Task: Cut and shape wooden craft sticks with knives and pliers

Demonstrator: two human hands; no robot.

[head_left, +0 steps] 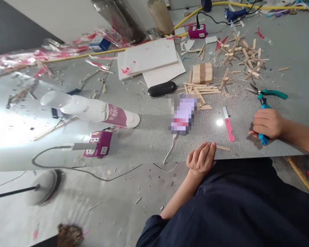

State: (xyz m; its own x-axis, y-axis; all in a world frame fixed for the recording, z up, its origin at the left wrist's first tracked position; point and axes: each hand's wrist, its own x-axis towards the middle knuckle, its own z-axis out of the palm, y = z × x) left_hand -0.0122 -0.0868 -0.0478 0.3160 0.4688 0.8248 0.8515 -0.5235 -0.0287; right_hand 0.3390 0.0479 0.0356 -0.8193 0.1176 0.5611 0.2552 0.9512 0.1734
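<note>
My left hand point(201, 157) is closed at the table's front edge, its fingers around one end of a wooden craft stick point(223, 148); the other end points right. Farther right, my right hand point(269, 122) is wrapped round a blue-handled tool point(264, 139), whose middle is hidden by the fingers. Teal-handled pliers point(275, 93) lie just beyond that hand with jaws spread; I cannot tell whether they are separate from the held tool. Between the hands lies a small knife point(229, 128) with a pink handle and its blade out.
A phone point(183, 115) on a cable lies left of the knife. Behind it are a banded bundle of craft sticks point(203, 73), loose sticks point(249, 58) and a black case point(162, 89). A bottle point(92, 109) and a purple power adapter point(99, 144) stand left.
</note>
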